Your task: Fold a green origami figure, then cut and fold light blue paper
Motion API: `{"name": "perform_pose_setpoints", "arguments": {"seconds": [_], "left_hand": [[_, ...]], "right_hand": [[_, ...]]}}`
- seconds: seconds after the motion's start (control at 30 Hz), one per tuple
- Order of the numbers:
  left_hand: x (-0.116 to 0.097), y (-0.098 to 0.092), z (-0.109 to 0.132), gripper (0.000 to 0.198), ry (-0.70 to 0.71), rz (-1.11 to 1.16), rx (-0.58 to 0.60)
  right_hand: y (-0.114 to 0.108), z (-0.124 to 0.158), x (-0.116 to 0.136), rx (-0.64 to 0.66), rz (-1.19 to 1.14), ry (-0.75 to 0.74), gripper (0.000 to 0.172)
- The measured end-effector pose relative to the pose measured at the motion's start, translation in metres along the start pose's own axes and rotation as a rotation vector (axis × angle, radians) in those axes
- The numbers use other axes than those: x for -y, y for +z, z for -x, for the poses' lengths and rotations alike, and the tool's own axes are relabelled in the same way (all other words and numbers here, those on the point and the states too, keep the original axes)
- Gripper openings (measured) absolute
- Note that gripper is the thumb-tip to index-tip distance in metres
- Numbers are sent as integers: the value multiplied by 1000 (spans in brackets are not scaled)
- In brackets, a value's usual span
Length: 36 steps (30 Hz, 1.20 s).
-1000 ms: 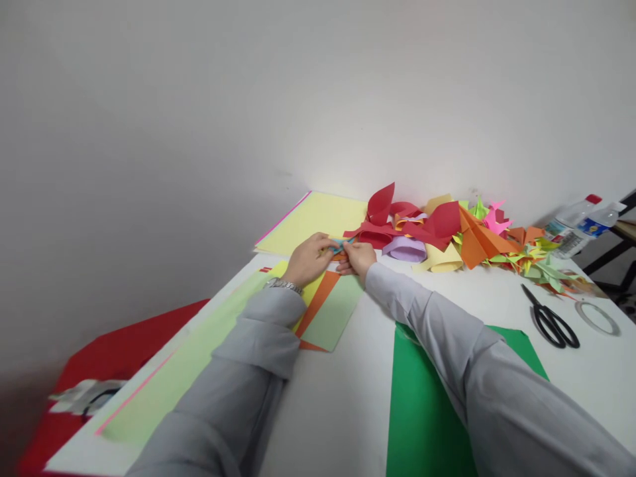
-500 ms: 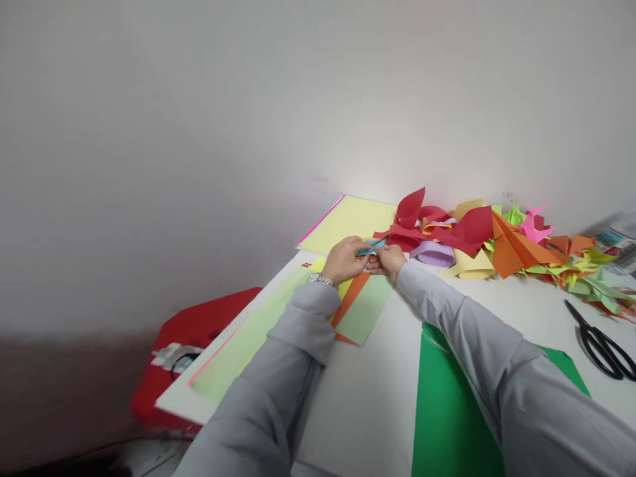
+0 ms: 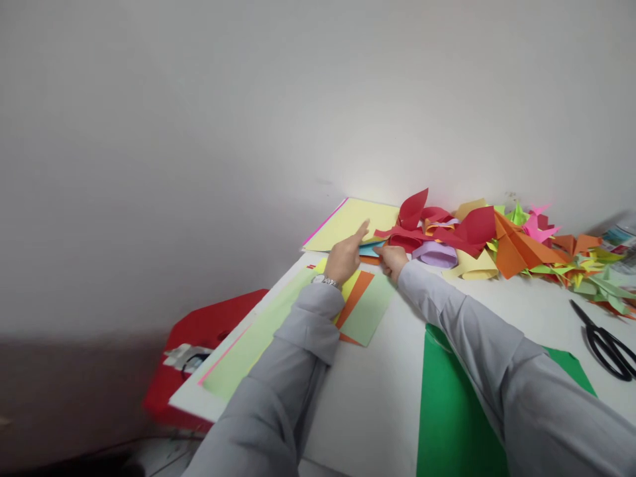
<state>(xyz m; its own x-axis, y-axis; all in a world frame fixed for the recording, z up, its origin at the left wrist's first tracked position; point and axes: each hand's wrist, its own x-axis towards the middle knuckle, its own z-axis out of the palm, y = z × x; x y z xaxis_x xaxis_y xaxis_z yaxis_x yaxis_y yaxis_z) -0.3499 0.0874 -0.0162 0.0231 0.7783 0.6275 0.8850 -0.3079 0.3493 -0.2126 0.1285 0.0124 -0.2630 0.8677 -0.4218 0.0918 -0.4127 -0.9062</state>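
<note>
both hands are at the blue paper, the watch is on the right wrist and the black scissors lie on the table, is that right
Not quite: the head view shows the watch on the left wrist. The rest holds: the left hand and right hand are at the blue paper, and the black scissors lie on the table.

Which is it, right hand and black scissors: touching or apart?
Apart. The head view shows white tabletop between the right hand and the black scissors.

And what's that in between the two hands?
In the head view, a piece of blue paper lies between the left hand and the right hand, with a bit of orange paper showing just below it in the picture.
</note>
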Motion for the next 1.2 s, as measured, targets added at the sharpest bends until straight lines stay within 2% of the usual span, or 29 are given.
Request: {"name": "perform_pose_setpoints", "arguments": {"seconds": [0.1, 0.2, 0.23, 0.33, 0.43, 0.7, 0.87, 1.03, 1.1, 1.2], "left_hand": [[3, -2, 0, 56, -77, -4, 10], [5, -6, 0, 52, -73, -4, 22], [6, -8, -1, 52, -74, -3, 23], [7, -16, -4, 51, -77, 3, 45], [10, -23, -7, 47, -81, 16, 85], [19, -33, -14, 39, -103, 76, 171], [23, -44, -16, 35, -123, 114, 205], [23, -45, -14, 35, -156, 100, 189], [23, -43, -13, 35, -167, 82, 167], [21, -38, -13, 38, -175, 60, 130]], "right_hand": [[-2, 1, 4, 17, -17, 32, 34], [-4, 8, 9, 66, -45, 59, 15], [-5, 11, 10, 88, -55, 66, 13], [-9, 23, 10, 149, -77, 79, 30], [-16, 34, 6, 167, -74, 88, 34], [-42, 54, 5, 186, -54, 47, 14], [-58, 84, 3, 304, -51, 48, 14], [-99, 141, -5, 439, 6, 76, 10], [-127, 165, -13, 484, 95, 128, 9], [-181, 191, -32, 498, 179, 245, 12]]}}
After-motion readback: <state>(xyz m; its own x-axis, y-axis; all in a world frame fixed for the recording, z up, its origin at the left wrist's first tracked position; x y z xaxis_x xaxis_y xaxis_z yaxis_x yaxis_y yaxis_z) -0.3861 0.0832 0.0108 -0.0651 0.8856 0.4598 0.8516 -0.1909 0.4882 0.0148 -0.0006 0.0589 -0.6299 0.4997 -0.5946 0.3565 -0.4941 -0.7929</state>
